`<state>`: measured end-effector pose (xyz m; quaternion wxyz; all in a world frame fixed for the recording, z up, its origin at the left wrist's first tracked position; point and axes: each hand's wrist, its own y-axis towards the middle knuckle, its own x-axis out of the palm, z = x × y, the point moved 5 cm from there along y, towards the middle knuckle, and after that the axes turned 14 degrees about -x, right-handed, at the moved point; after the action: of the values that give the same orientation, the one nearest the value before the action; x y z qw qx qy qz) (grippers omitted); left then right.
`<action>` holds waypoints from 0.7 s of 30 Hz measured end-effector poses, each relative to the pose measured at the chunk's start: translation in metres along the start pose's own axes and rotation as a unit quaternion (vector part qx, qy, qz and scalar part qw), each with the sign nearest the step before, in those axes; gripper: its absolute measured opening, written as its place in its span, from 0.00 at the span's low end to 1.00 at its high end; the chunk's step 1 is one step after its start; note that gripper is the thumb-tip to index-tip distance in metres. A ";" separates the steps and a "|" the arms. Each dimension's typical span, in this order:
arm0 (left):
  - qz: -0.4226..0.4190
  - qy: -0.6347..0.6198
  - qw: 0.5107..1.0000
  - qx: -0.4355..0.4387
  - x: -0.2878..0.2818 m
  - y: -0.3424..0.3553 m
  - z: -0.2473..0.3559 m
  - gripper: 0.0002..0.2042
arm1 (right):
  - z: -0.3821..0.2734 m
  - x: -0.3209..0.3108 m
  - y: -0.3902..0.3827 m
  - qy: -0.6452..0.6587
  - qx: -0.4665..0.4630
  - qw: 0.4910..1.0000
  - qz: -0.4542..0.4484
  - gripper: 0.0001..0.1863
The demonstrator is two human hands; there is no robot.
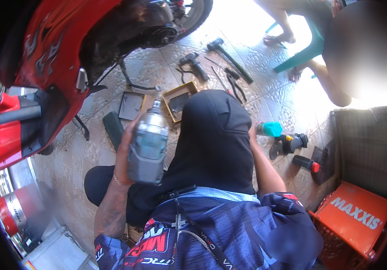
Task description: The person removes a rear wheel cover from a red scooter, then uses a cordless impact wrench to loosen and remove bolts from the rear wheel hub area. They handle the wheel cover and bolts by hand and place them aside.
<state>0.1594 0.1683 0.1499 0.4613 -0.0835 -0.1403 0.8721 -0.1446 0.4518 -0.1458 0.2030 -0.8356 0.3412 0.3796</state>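
Observation:
My left hand [126,143] is wrapped round the side of a grey cordless impact wrench [147,155], held up in front of my bent knee. Its silver nose points away from me, toward a motorcycle stand. Beyond the wrench, on the tiles, are a flat grey tray or lid [131,106] and a yellow-edged box [168,109] with a dark piece inside. My right hand [252,135] is down by the outer side of the black-clad knee. The knee hides most of it, so its fingers do not show. A spray can with a teal cap [271,129] lies close to it.
A red motorcycle [51,49] fills the left and far left. Ahead lie a hammer [229,58], a second power tool [195,65] and pliers [237,87]. At right are an angle grinder [292,143] and an orange stool [353,216]. Another person's leg [326,76] shows beside green chair legs.

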 end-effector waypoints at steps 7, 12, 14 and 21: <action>0.068 0.253 0.962 0.074 0.005 0.013 -0.003 0.53 | 0.088 0.087 -0.074 -0.030 0.030 0.987 0.158 0.12; 0.044 0.209 0.975 0.062 0.009 0.021 -0.005 0.54 | 0.094 0.091 -0.069 -0.024 -0.010 0.990 0.142 0.11; 0.050 0.229 0.971 0.057 0.007 0.021 -0.008 0.54 | 0.074 0.074 -0.067 0.006 -0.032 0.988 0.152 0.11; 0.042 0.226 0.973 -0.017 0.000 0.026 -0.030 0.54 | -0.006 0.001 0.019 0.133 -0.030 0.957 0.256 0.16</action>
<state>0.1473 0.1595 0.1136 0.4421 -0.2919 -0.0436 0.8470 -0.1553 0.4345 -0.1438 0.0270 -0.7690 0.5560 0.3141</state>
